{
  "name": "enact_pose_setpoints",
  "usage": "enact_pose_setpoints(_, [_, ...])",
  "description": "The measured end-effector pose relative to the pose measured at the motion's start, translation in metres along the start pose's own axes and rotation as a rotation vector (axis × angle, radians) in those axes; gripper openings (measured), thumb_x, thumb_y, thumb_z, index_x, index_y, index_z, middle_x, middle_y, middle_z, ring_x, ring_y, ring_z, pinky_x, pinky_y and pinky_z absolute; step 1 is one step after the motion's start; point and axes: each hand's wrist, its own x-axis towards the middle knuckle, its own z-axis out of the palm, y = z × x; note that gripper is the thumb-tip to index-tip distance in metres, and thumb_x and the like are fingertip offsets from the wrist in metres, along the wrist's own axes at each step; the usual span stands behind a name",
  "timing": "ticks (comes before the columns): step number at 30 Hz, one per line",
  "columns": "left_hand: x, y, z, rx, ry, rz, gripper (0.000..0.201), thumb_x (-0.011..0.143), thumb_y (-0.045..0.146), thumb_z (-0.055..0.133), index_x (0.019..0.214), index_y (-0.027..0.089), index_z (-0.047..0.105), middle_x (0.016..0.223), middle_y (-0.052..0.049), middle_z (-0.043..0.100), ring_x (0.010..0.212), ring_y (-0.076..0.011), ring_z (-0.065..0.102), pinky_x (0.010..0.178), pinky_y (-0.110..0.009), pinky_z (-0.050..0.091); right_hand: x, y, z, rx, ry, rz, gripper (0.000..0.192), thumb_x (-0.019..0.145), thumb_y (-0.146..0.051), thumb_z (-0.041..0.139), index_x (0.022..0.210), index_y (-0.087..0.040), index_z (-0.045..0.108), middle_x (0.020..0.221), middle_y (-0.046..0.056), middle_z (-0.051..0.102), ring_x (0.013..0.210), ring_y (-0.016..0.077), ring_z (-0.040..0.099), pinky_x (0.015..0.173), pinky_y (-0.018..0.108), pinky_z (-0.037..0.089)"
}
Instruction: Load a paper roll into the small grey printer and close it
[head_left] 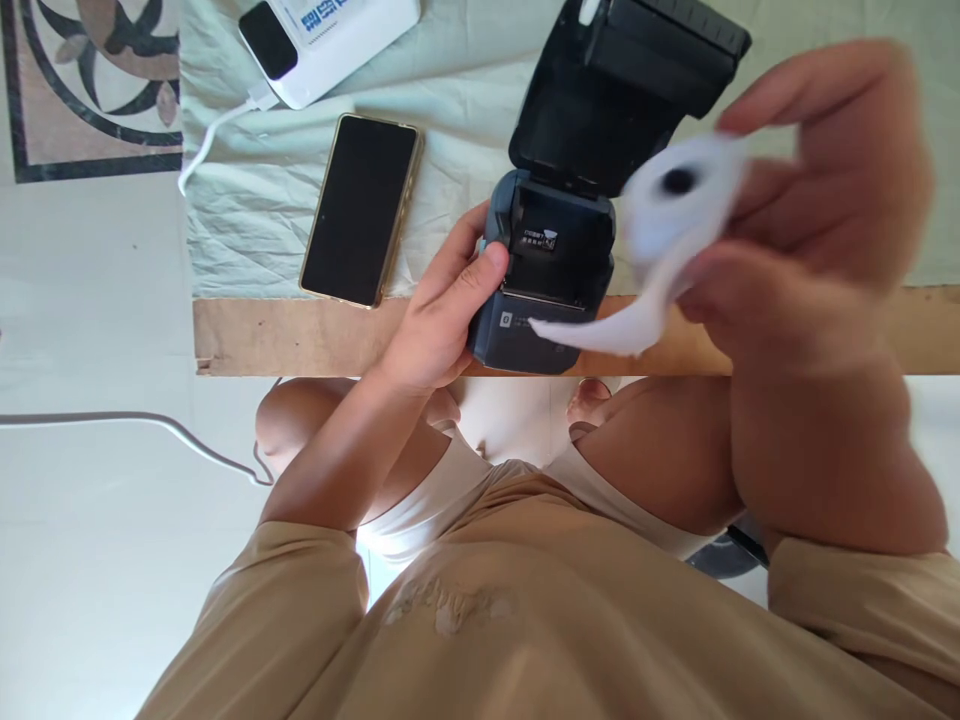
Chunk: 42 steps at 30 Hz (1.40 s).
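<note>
A dark portable label printer (551, 270) is gripped along its left side by my left hand (442, 310), the thumb lying on its near rim. Its black lid (600, 100) is swung up and back, so the inner bay shows, with a small printed sticker in it. To the right of the printer, my right hand (810, 210) pinches a white paper roll (679, 200) with a dark hole at its core. A loose tail of paper hangs from the roll, curling left across the printer's front in this view. The roll and right hand are slightly blurred.
A smartphone (361, 210) with a dark screen lies left of the printer on the pale green cloth (450, 80). Behind it sits a white power bank (330, 45) with a white cable (206, 150) plugged in. The table's wooden edge (300, 335) runs above my knees.
</note>
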Motion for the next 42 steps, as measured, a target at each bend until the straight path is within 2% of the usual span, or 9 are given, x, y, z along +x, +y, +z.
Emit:
enact_pose_setpoints(3, [0.003, -0.005, -0.001, -0.056, 0.015, -0.001, 0.034, 0.103, 0.058, 0.077, 0.119, 0.029, 0.079, 0.112, -0.005, 0.083, 0.119, -0.0283, 0.077, 0.077, -0.034, 0.058, 0.006, 0.033, -0.018, 0.432, 0.09, 0.11, 0.054, 0.071, -0.077, 0.09, 0.109, -0.039, 0.084, 0.094, -0.001, 0.072, 0.078, 0.0204, 0.076, 0.045, 0.031, 0.043])
enact_pose_setpoints(8, [0.003, -0.005, 0.0, -0.028, 0.044, -0.008, 0.042, 0.098, 0.066, 0.08, 0.116, 0.028, 0.078, 0.122, -0.006, 0.083, 0.137, -0.0344, 0.073, 0.084, -0.035, 0.064, -0.007, 0.058, -0.02, 0.244, 0.301, 0.194, 0.058, 0.074, -0.078, 0.093, 0.107, -0.034, 0.074, 0.089, -0.004, 0.068, 0.054, 0.0098, 0.057, 0.038, 0.025, 0.029])
enact_pose_setpoints(12, [0.003, -0.002, 0.002, -0.027, 0.027, -0.011, 0.041, 0.098, 0.06, 0.081, 0.119, 0.025, 0.076, 0.134, -0.006, 0.081, 0.15, -0.0361, 0.067, 0.094, -0.037, 0.068, -0.018, 0.038, -0.017, -0.352, 0.046, 0.035, 0.048, 0.098, -0.072, 0.074, 0.107, -0.025, 0.07, 0.094, 0.001, 0.068, 0.087, 0.0199, 0.07, 0.076, 0.041, 0.063])
enact_pose_setpoints(18, [0.006, -0.005, 0.0, -0.041, 0.041, 0.018, 0.046, 0.096, 0.063, 0.084, 0.119, 0.024, 0.078, 0.138, -0.005, 0.081, 0.157, -0.0363, 0.064, 0.097, -0.036, 0.07, -0.015, 0.043, -0.022, -0.715, -0.075, -0.058, 0.037, 0.097, -0.041, 0.077, 0.129, -0.026, 0.065, 0.122, 0.009, 0.076, 0.108, 0.0281, 0.073, 0.091, 0.05, 0.064])
enact_pose_setpoints(22, [0.006, -0.007, -0.001, -0.045, 0.038, 0.023, 0.046, 0.095, 0.063, 0.086, 0.12, 0.025, 0.08, 0.133, -0.005, 0.083, 0.157, -0.0352, 0.065, 0.11, -0.04, 0.069, -0.013, 0.045, -0.025, -0.77, -0.096, 0.029, 0.046, 0.093, -0.04, 0.083, 0.132, -0.026, 0.065, 0.12, 0.009, 0.077, 0.089, 0.0226, 0.07, 0.084, 0.048, 0.061])
enact_pose_setpoints(28, [0.006, -0.006, -0.001, -0.02, 0.052, 0.004, 0.056, 0.09, 0.072, 0.087, 0.121, 0.026, 0.079, 0.136, -0.005, 0.082, 0.156, -0.0392, 0.065, 0.093, -0.037, 0.072, -0.014, 0.053, -0.067, -0.834, 0.445, -0.19, 0.048, 0.096, -0.058, 0.077, 0.128, -0.023, 0.071, 0.12, 0.009, 0.075, 0.087, 0.0218, 0.071, 0.061, 0.035, 0.042])
enact_pose_setpoints(35, [0.006, -0.004, 0.001, -0.007, 0.072, -0.013, 0.06, 0.088, 0.074, 0.089, 0.123, 0.026, 0.078, 0.115, -0.004, 0.085, 0.13, -0.035, 0.082, 0.072, -0.03, 0.066, -0.006, 0.082, -0.083, -1.006, 0.141, 0.356, 0.064, 0.083, -0.027, 0.097, 0.142, -0.02, 0.072, 0.13, 0.013, 0.065, 0.12, 0.0274, 0.07, 0.108, 0.056, 0.055])
enact_pose_setpoints(39, [0.005, -0.003, 0.001, -0.027, 0.06, -0.011, 0.053, 0.091, 0.067, 0.088, 0.122, 0.025, 0.079, 0.11, -0.004, 0.085, 0.128, -0.0315, 0.083, 0.069, -0.026, 0.064, -0.002, 0.064, -0.07, -0.881, 0.189, 0.46, 0.081, 0.075, -0.008, 0.093, 0.148, -0.025, 0.064, 0.122, 0.009, 0.065, 0.109, 0.0239, 0.068, 0.099, 0.051, 0.057])
enact_pose_setpoints(42, [0.004, -0.003, 0.0, -0.026, 0.059, -0.008, 0.047, 0.095, 0.063, 0.086, 0.123, 0.026, 0.079, 0.119, -0.004, 0.085, 0.139, -0.0322, 0.078, 0.083, -0.031, 0.07, 0.003, 0.062, -0.07, -0.424, 0.383, 0.47, 0.085, 0.074, -0.005, 0.081, 0.149, -0.036, 0.055, 0.118, 0.004, 0.063, 0.095, 0.0205, 0.067, 0.076, 0.042, 0.055])
